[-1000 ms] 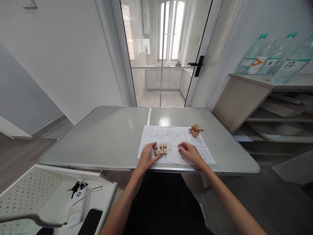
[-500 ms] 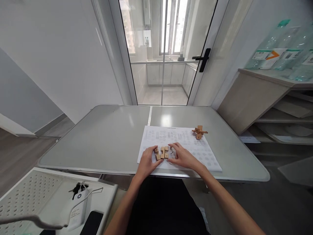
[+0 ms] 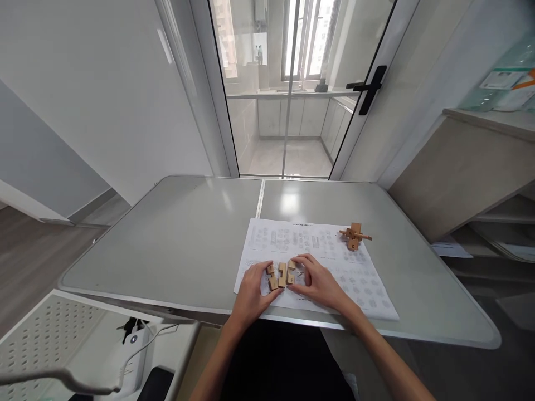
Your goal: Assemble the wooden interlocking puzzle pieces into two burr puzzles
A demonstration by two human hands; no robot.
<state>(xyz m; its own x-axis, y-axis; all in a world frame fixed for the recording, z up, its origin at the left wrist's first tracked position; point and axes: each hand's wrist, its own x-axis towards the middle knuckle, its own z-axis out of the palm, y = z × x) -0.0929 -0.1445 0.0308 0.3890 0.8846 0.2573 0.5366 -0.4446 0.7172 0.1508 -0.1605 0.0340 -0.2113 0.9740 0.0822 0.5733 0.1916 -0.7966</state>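
Left hand (image 3: 251, 291) had fingers and thumb on a chunky wooden block (image 3: 273, 282), right hand (image 3: 320, 283) pinched another piece (image 3: 291, 279), and a middle piece (image 3: 282, 275) sat between them. Printed sheet (image 3: 334, 301) underneath, brown wooden cross (image 3: 355, 236) at its far right corner, grey table (image 3: 188, 239).

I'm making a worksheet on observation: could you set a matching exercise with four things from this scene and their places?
Things:
1. Darker wooden assembly
2. Pale wooden blocks
3. Black phone
4. Black door handle

Places:
A. Between the fingers of the left hand and the right hand
B. On the door frame
C. At the far right corner of the printed sheet
D. In the white tray

Pairs: 1-C, 2-A, 3-D, 4-B
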